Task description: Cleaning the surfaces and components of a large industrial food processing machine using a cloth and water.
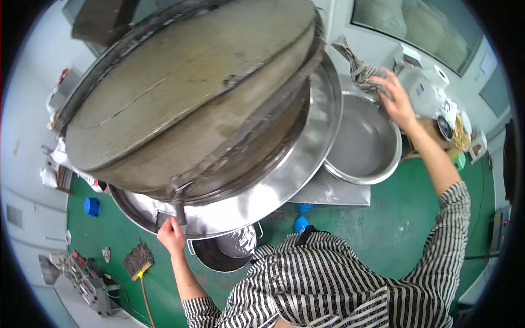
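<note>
A huge round metal lid (229,126), stained brown and wet along its edges, is tilted up over a wide shiny steel pan (262,199). My left hand (172,236) is closed on the lower end of the short handle (179,210) at the lid's near edge. Off to the right, my right hand (395,101) holds a crumpled grey rag (365,74) above the far rim of a steel basin (363,145). The basin contains greyish liquid. What lies deep under the lid is hidden.
Below the pan stands a dark pot (221,254) with side handles. A broom (139,262) and a blue bucket (92,206) are on the green floor at left. White containers (426,90) stand at right, and a metal machine (87,281) at lower left.
</note>
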`<state>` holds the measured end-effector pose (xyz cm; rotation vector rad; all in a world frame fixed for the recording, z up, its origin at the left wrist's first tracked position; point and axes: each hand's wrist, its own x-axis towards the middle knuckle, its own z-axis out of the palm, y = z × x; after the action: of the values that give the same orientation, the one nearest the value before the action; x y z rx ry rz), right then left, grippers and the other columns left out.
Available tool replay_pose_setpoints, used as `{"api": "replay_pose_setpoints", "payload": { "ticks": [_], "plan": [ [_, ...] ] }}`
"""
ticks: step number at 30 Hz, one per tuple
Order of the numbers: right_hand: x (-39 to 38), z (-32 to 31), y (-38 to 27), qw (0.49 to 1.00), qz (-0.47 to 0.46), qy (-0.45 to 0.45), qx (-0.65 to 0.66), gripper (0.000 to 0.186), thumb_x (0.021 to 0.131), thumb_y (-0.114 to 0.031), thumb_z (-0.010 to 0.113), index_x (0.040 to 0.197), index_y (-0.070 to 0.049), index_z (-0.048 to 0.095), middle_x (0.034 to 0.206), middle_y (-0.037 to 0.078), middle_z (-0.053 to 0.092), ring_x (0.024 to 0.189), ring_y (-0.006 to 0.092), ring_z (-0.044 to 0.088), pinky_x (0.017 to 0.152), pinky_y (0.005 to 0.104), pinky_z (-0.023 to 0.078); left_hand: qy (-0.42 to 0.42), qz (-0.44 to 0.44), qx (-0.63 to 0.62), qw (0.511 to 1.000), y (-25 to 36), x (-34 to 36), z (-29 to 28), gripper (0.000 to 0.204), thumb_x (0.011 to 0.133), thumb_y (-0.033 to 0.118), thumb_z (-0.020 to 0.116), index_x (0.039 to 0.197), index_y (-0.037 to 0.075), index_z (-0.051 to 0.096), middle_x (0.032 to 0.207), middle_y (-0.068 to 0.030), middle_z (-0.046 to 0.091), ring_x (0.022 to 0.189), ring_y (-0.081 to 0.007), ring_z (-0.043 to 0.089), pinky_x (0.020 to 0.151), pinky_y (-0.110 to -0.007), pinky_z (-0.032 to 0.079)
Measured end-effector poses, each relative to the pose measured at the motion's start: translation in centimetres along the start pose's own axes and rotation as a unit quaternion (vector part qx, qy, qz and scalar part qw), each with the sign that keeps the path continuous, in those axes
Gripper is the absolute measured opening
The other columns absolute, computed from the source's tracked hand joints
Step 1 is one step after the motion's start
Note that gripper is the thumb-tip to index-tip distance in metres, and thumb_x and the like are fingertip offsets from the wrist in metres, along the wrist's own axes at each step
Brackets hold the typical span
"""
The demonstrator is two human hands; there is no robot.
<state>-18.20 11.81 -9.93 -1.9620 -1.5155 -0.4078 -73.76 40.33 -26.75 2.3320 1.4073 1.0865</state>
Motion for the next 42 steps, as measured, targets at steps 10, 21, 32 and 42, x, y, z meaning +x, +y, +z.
{"api": "replay_pose_setpoints", "payload": {
  "ticks": [10,21,32,42],
  "plan": [
    [-12.1,14.7,10.4,0.844,0.380,-0.366,-0.094,0.067,0.084,-0.035,0.054,0.140,-0.024,0.019,0.146,0.018,0.009,0.129,0.0443,0.019,0.100,0.0572,0.025,-0.046,-0.076,0.003,0.996,-1.6,0.2,0.0,0.033,0.087,0.020,0.053,0.063,-0.003,0.051,0.048,-0.0013,0.041,0.046,-0.0093,0.036,0.044,-0.028,0.030],
    [-15.9,22.7,12.6,0.814,0.106,-0.555,-0.135,0.074,0.064,-0.026,0.069,0.127,-0.004,0.039,0.132,0.020,0.034,0.119,0.0429,0.034,0.096,0.0495,0.036,-0.173,-0.142,0.013,0.975,2.6,1.6,-1.3,0.037,0.091,0.019,0.048,0.058,0.006,0.037,0.054,0.0050,0.034,0.051,-0.0057,0.029,0.045,-0.025,0.024],
    [-14.5,21.4,17.1,0.883,0.340,-0.287,-0.153,0.071,0.072,-0.019,0.064,0.134,-0.018,0.030,0.125,0.015,0.043,0.115,0.0303,0.043,0.089,0.0451,0.040,-0.153,-0.133,0.135,0.970,0.7,1.7,-0.8,0.035,0.081,0.024,0.055,0.057,-0.001,0.049,0.044,-0.0083,0.041,0.041,-0.0136,0.038,0.044,-0.034,0.031],
    [-15.6,21.6,18.4,0.816,0.474,-0.198,0.263,0.060,0.077,-0.014,0.061,0.130,-0.003,0.035,0.102,0.018,0.060,0.093,0.0297,0.058,0.084,0.0354,0.044,-0.127,-0.143,0.130,0.973,1.5,1.6,-0.5,0.036,0.081,0.023,0.054,0.056,-0.003,0.050,0.045,-0.0100,0.045,0.041,-0.0169,0.040,0.044,-0.035,0.032]
  ]
}}
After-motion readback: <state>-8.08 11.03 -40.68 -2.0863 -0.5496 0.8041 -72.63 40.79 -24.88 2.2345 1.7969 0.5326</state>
